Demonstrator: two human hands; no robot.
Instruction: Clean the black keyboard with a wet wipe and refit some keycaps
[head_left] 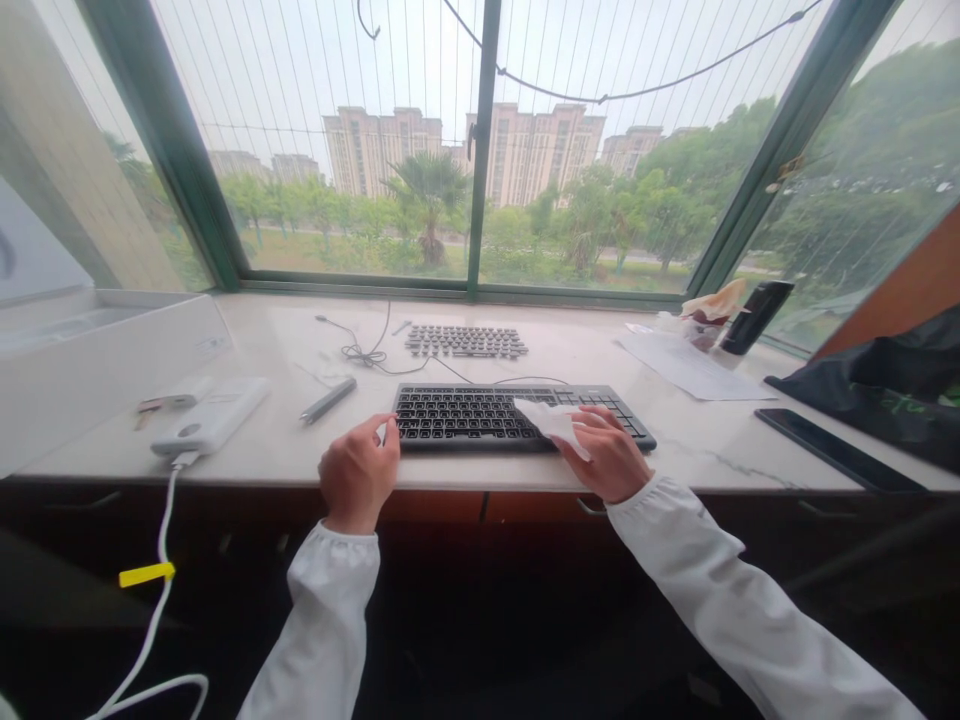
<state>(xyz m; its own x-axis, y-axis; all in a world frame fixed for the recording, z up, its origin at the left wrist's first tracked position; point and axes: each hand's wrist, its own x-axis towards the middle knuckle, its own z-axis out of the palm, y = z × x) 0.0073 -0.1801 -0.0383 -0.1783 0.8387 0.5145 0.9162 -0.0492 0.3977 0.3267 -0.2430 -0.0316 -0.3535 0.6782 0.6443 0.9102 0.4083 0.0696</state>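
A black keyboard [457,412] lies flat on the countertop in front of me. Most of its main block shows bare key sockets without keycaps, while keys remain at the right end. My left hand [358,475] is closed, thumb and fingers pinched at the keyboard's left edge. In my right hand [611,455] is a white tissue [551,420], resting over the right part of the socket area. Behind the keyboard, the loose keycaps [469,342] are laid out in rows. A grey pen-like tool [328,400] lies to the left of the keyboard.
A thin cable [367,355] coils behind the keyboard. On the left are a white power bank [210,418] with a plugged-in cable and an open white box [142,350]. Paper [675,362], a dark cylinder [757,318] and a phone [836,450] occupy the right. Windows rise behind.
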